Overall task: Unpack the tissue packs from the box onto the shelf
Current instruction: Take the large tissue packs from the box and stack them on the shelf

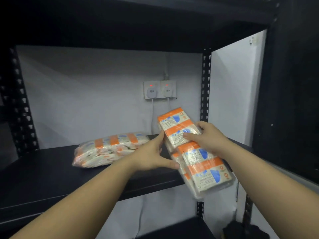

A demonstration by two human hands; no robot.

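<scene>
A long clear-wrapped tissue pack, orange and white with blue marks, is held tilted over the right end of the black shelf. My left hand grips its left edge, thumb under it. My right hand holds its right side, fingers across the top. Another tissue pack lies flat on the shelf, to the left of my hands. The box is out of view.
The shelf board above hangs low overhead. Perforated black uprights stand at the back right and at the left. Two wall sockets with white plugs and red lights sit behind the shelf, cables running down.
</scene>
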